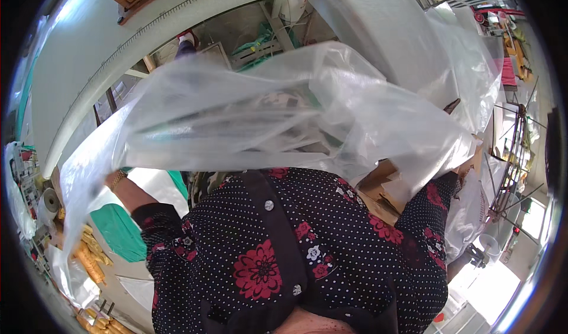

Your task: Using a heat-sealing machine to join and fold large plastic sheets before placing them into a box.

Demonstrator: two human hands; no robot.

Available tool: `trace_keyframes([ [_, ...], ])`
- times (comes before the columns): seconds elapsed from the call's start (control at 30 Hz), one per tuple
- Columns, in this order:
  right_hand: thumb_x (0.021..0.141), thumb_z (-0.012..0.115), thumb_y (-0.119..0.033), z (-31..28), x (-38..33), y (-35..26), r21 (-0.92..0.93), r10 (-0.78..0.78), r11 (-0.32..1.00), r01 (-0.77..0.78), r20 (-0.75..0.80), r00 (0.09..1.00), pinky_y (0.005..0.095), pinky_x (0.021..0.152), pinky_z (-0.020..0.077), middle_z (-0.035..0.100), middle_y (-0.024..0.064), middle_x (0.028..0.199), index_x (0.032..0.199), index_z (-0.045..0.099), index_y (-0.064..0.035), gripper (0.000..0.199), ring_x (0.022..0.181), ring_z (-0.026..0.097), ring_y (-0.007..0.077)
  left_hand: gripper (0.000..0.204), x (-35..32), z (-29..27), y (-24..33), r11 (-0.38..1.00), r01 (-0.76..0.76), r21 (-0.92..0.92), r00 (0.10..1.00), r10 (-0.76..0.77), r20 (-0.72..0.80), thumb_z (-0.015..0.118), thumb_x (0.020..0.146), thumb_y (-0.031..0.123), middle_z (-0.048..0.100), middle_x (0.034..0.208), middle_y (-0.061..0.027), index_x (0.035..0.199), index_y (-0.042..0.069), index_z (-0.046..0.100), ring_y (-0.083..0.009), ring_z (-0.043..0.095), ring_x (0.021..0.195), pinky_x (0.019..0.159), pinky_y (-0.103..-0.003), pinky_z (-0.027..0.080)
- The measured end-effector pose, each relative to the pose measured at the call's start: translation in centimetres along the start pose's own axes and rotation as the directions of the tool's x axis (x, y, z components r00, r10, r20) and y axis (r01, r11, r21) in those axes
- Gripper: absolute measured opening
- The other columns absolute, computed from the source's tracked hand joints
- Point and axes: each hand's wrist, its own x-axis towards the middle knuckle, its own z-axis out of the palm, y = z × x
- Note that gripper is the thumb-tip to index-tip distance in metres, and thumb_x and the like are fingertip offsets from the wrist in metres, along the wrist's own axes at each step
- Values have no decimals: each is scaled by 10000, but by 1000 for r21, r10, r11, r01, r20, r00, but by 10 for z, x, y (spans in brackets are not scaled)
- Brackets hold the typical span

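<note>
A large clear plastic sheet [266,127] is stretched out in front of my chest, between my two arms, its middle smeared by motion. At its left edge, my left hand [111,178] grips the plastic, with a bracelet [117,180] on the wrist. The fingers there are blurred and partly behind the film. My right sleeve [435,195] reaches up to the sheet's right end, which is drawn out toward that hand; folds of plastic cover most of the hand. A loose end of the film hangs down below my left hand.
Ahead curves a pale machine table [77,68] with a ruled edge [160,26]. More clear film [378,26] runs over the right side. Torn cardboard [378,183] lies by my right arm, a green cloth-like piece [118,233] by my left. A metal rack [515,151] stands far right.
</note>
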Motion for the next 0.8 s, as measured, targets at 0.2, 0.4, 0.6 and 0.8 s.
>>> trace_keyframes([
  [0.2, 916, 515, -283, 98, -102, -137, 825, 16, 380, -418, 446, 895, 360, 782, 517, 679, 106, 1046, 1181, 624, -52, 368, 901, 650, 207, 239, -43, 42, 59, 994, 86, -62, 993, -80, 90, 564, 825, 189, 642, 809, -96, 883, -32, 634, -223, 626, 720, 661, -352, 527],
  [0.4, 905, 591, -294, 101, -211, -288, 760, -287, 357, -544, 643, 710, 282, 771, 486, 624, 56, 1102, 1335, 523, -87, 482, 906, 604, 150, 276, -80, 79, 75, 949, 234, -209, 968, -206, 146, 555, 846, 229, 645, 862, -118, 906, -31, 625, -256, 632, 767, 695, -376, 535],
  [0.6, 899, 572, -280, 88, -141, -239, 910, 5, 321, -262, 275, 962, 360, 852, 502, 594, 93, 1092, 1156, 597, -58, 340, 1020, 598, 241, 313, -31, 48, 39, 502, 250, -828, 912, -408, 28, 546, 867, 269, 649, 915, -141, 929, -30, 616, -288, 638, 813, 730, -401, 542],
  [0.8, 891, 539, -196, 46, 9, -57, 817, 247, 576, 11, -187, 951, 346, 875, 471, 615, 89, 1078, 1158, 619, -39, 320, 997, 590, 223, 362, 6, -67, -10, 875, 412, 257, 885, -317, -340, 496, 916, 234, 620, 1102, -162, 1112, -50, 605, -311, 607, 992, 882, -421, 500],
])
